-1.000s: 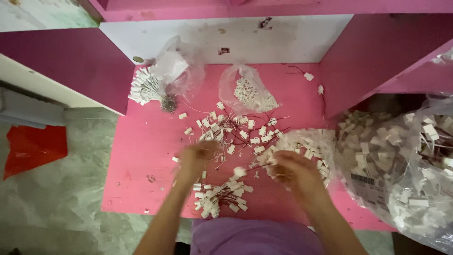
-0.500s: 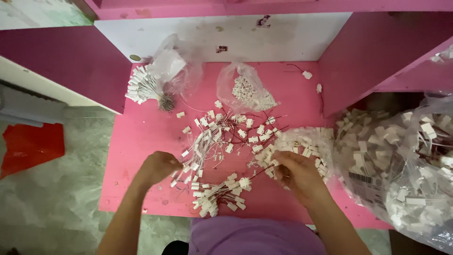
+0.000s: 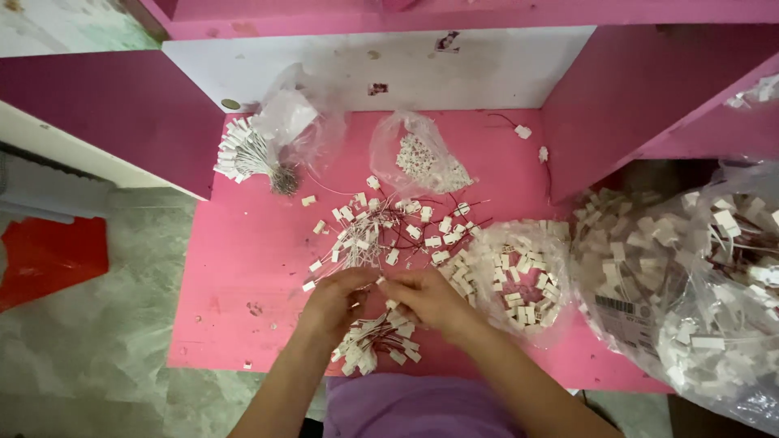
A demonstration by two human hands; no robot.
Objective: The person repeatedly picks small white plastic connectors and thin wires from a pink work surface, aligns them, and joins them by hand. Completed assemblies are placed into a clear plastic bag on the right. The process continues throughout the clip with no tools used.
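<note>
My left hand (image 3: 334, 304) and my right hand (image 3: 428, 298) meet over the front of a pink table (image 3: 243, 268), fingers pinched together on thin wires with small white connectors. Just below the hands lies a small bunch of wired connectors (image 3: 373, 345). A loose spread of wired connectors (image 3: 385, 231) with red and white leads lies just beyond the hands. Exactly how many wires each hand grips is too small to tell.
An open clear bag of connectors (image 3: 519, 276) lies right of my hands. A big clear bag of connectors (image 3: 698, 284) stands at the far right. A tied bundle (image 3: 247, 154) and a small bag (image 3: 422, 158) sit at the back. Pink partitions flank the table; a red object (image 3: 49, 255) lies on the floor.
My left hand moved right from the table's left part to meet the right hand at the centre. Both hands now pinch wires together above the small bunch.
</note>
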